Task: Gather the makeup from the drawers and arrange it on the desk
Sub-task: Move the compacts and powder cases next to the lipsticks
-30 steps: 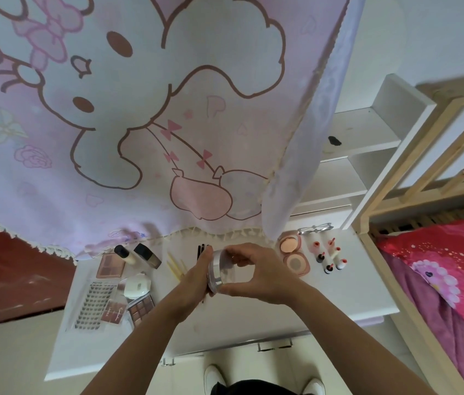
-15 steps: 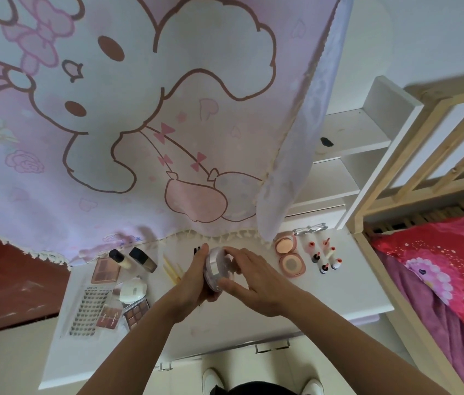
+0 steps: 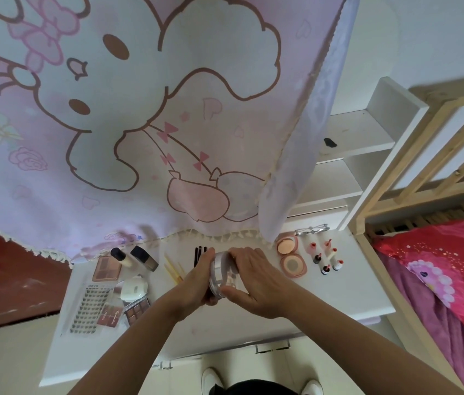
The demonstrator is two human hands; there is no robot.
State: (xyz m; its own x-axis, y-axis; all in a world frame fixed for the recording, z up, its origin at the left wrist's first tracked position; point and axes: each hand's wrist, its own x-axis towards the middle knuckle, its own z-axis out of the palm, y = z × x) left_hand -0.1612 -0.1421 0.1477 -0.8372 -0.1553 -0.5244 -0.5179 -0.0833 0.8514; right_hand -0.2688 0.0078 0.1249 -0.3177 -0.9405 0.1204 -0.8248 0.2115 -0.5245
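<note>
Both hands clasp a round, clear, silver-lidded jar over the white worktop: left hand on the lid, right hand curled round the body, probably to twist it.

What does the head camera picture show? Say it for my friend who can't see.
The left hand and right hand hold a small round jar between them above a white desk. Makeup lies around: palettes to the left, a pink compact and little bottles to the right. A pink cartoon curtain hangs over the desk's back.
</note>
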